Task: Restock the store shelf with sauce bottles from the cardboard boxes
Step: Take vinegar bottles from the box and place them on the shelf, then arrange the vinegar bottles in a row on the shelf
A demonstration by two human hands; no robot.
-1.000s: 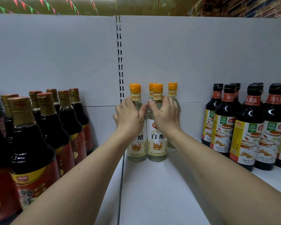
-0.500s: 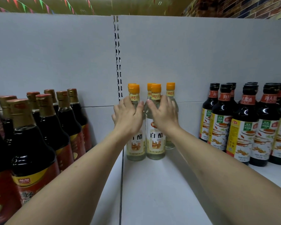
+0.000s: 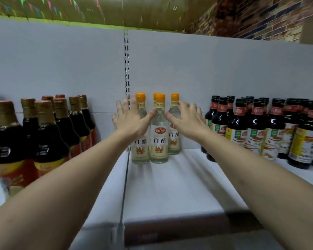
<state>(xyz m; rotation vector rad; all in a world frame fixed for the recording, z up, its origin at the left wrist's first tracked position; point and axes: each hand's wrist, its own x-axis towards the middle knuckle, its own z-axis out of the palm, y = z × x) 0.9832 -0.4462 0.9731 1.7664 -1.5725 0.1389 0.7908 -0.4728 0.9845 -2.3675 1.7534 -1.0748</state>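
The left hand covers the shoulder of the leftmost vinegar bottle; a rear bottle shows only its cap. Dark bottles at 9 o'clock are blurred and edge-cut.

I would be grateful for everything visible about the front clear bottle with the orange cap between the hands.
The front clear glass-like bottle holds pale liquid and stands upright on the white shelf. It has an orange cap, a yellow neck band and a white label with a red oval badge. The left hand and right hand, both spread open, flank its shoulders; thumb contact is unclear.
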